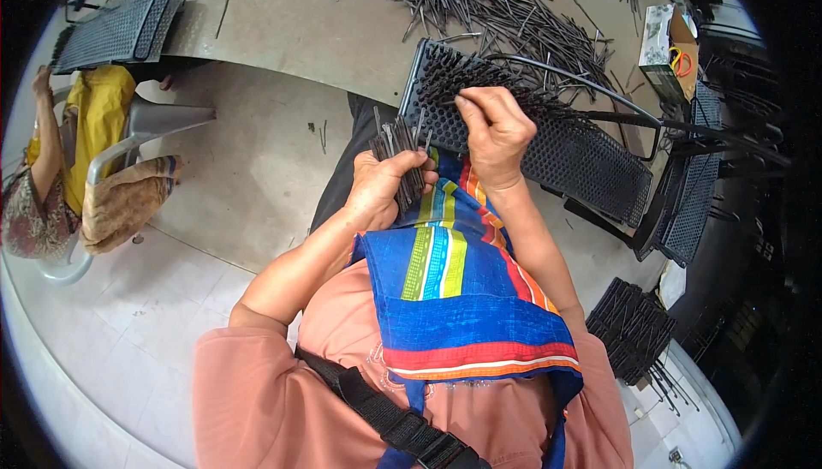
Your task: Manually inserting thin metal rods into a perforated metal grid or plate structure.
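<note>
My left hand (pixel 377 185) is closed round a bundle of thin dark sticks (pixel 396 137), their ends poking up past the thumb. In front of me a long black perforated tray (pixel 591 173) slants from the table edge toward the right. Dark sticks stand packed in the holes (pixel 458 75) over its far left part, while bare holes show along the near side. Just above these holes my right hand (pixel 498 137) has thumb and forefinger pinched together. Whatever lies between those fingertips is too small to make out.
A large heap of loose dark sticks (pixel 497 6) covers the table beyond the tray. An open cardboard box (pixel 664 53) holds something orange-handled. Another person's arm (pixel 47 139) and a grey chair (pixel 145 122) are at left, near a second perforated tray (pixel 116 32). Black racks (pixel 632 329) stand at lower right.
</note>
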A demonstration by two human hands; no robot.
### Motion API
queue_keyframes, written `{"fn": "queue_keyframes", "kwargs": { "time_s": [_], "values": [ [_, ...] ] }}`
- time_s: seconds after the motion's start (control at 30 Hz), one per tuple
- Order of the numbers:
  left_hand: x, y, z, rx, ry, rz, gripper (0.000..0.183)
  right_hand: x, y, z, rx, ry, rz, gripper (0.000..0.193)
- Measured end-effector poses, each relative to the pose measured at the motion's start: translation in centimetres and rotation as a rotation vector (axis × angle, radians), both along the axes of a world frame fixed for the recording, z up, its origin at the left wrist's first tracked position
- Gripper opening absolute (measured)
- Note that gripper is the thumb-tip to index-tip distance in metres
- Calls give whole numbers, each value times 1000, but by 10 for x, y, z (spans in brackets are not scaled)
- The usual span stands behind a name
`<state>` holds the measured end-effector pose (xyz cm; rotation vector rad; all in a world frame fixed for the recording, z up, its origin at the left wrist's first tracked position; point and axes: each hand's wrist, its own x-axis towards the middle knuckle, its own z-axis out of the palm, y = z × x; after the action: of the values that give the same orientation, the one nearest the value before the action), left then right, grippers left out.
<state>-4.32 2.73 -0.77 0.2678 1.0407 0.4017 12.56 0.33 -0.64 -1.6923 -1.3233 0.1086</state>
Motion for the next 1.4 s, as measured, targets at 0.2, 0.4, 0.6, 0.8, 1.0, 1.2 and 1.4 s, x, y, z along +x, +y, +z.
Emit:
{"fn": "queue_keyframes", "kwargs": {
  "time_s": [0.2,0.4,0.6,0.8,1.0,1.2,1.4],
  "values": [
    [-1,-2,-3,-39,-67,28,9,-6,-6,8,-96,-336,43,20],
    [-1,-2,-4,-63,-111,64,10,-8,-9,13,-166,-435,124,30],
    [-3,-3,-2,-62,-127,65,11,-15,-18,13,-120,-273,103,29],
    [4,-8,5,47,-74,10,12,-18,-28,-10,-433,856,165,8],
    [3,-11,1,109,-49,-121,9,-8,-27,-4,-501,1130,137,4],
    [1,-8,-2,50,41,-77,8,3,-29,5,-205,980,-1,4],
    [3,-8,3,92,41,-81,8,10,-18,6,-17,544,6,7]
  ]
}}
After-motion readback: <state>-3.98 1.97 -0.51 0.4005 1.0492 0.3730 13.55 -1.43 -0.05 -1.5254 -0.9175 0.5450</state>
